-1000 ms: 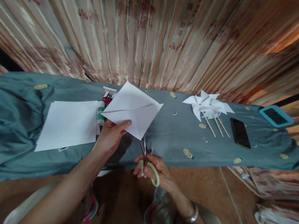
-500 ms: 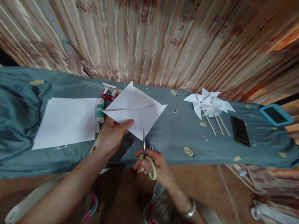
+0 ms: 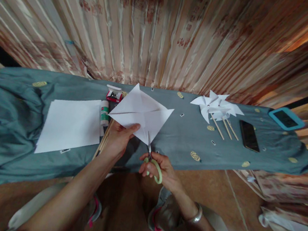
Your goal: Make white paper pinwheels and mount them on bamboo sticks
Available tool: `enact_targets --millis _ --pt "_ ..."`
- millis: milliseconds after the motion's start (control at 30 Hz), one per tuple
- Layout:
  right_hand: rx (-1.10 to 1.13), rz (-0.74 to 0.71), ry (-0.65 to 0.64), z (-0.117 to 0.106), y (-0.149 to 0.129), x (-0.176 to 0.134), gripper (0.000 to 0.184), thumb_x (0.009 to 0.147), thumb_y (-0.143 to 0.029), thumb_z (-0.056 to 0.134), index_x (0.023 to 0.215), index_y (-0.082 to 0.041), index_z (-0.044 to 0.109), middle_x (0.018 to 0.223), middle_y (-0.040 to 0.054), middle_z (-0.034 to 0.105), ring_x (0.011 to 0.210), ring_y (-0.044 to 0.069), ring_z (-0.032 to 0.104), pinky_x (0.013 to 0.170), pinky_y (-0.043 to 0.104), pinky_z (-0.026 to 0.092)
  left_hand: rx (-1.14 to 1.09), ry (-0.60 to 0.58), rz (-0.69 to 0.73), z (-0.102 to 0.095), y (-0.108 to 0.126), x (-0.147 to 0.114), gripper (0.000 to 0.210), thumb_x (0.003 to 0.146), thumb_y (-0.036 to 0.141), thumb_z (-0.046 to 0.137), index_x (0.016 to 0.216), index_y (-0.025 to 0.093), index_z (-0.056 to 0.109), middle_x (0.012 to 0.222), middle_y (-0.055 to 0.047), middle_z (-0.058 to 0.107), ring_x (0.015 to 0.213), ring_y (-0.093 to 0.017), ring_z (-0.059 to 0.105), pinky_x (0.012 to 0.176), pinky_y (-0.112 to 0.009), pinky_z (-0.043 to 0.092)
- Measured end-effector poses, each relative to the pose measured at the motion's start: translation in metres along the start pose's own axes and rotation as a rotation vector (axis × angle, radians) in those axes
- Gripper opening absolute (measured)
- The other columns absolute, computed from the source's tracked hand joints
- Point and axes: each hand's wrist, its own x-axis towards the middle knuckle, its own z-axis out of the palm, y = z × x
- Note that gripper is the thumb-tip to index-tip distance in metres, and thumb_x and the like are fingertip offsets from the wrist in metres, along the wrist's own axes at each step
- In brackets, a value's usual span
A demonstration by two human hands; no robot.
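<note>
My left hand [image 3: 120, 137] pinches a white square sheet of paper [image 3: 143, 110] near its lower left edge, thumb on top. The sheet is held up above the table, one corner toward me, with cut or folded lines running in from its corners. My right hand [image 3: 160, 168] is closed on scissors [image 3: 156, 172] with pale green handles. Their metal blades lie at the paper's near corner, one blade over the sheet. Just left of the paper are a green and white glue stick [image 3: 104, 114] and a small red box [image 3: 114, 94] with its lid up.
A stack of white paper [image 3: 69, 126] lies at the left, thin wooden sticks [image 3: 102, 142] beside it. White paper pinwheels [image 3: 218, 106] on sticks, a dark phone [image 3: 249, 135] and a blue-framed device [image 3: 286, 119] lie at the right. Pleated curtains [image 3: 142, 33] hang behind the cloth-covered table [image 3: 178, 145].
The whole view has shifted very slightly. The scissors and the paper keep nearly the same position relative to each other, and both hands keep their grips.
</note>
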Motion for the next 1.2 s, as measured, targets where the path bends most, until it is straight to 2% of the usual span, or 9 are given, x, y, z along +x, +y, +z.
enact_targets --millis 467,733,1200 --pt "0.004 0.005 0.056 0.0001 0.0028 0.0022 0.049 0.061 -0.056 0.077 0.085 -0.017 0.063 0.062 -0.0026 0.063 0.049 0.008 0.056 0.047 0.019 0.044 -0.026 -0.025 0.014 -0.0046 -0.0003 0.0016 0.048 0.055 0.019 0.080 0.101 0.020 0.065 0.090 -0.002 0.070 0.081 -0.018 0.066 0.073 -0.030 0.052" --pt "0.036 0.075 0.093 0.0024 -0.0004 0.0032 0.047 0.056 -0.051 0.081 0.081 -0.016 0.062 0.056 -0.0046 0.062 0.045 0.007 0.054 0.045 0.019 0.043 -0.017 -0.009 -0.018 -0.0046 0.0026 0.0003 0.046 0.055 0.019 0.080 0.099 0.020 0.066 0.090 -0.001 0.070 0.081 -0.018 0.065 0.070 -0.029 0.051" --pt "0.053 0.086 0.120 0.0037 0.0012 0.0064 0.046 0.051 -0.049 0.083 0.075 -0.016 0.062 0.051 -0.0052 0.061 0.040 0.006 0.052 0.042 0.018 0.042 -0.034 -0.005 -0.027 -0.0061 0.0057 0.0013 0.048 0.053 0.019 0.081 0.098 0.018 0.066 0.089 -0.003 0.070 0.078 -0.017 0.065 0.067 -0.027 0.052"
